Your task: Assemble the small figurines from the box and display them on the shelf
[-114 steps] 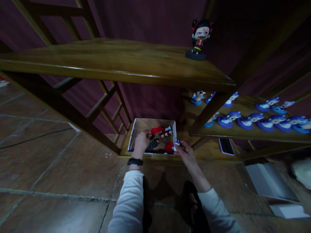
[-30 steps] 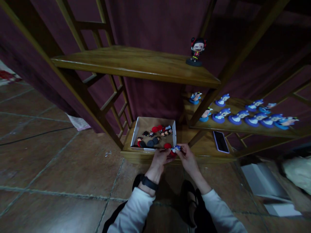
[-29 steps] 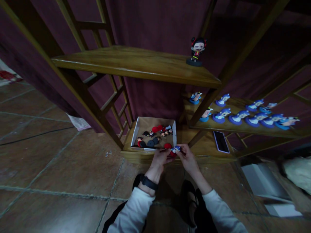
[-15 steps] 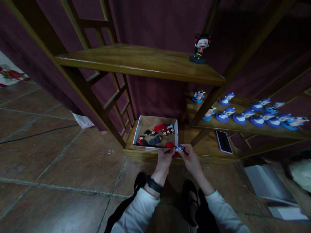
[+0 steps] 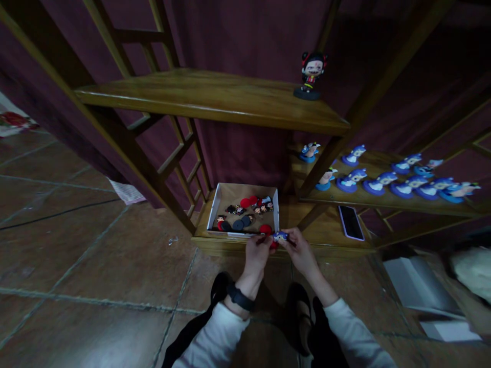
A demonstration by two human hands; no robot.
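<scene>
Right of lower centre, the right hand [image 5: 302, 250] is gripping a blue-headed figurine [image 5: 281, 236] by the box [image 5: 245, 190]; the left hand [image 5: 256, 254] (grip unclear) is hovering close beside.

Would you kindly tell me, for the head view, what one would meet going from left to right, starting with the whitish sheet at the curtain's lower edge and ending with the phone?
Whitish sheet, left hand, blue-topped figurine, right hand, phone.
</scene>
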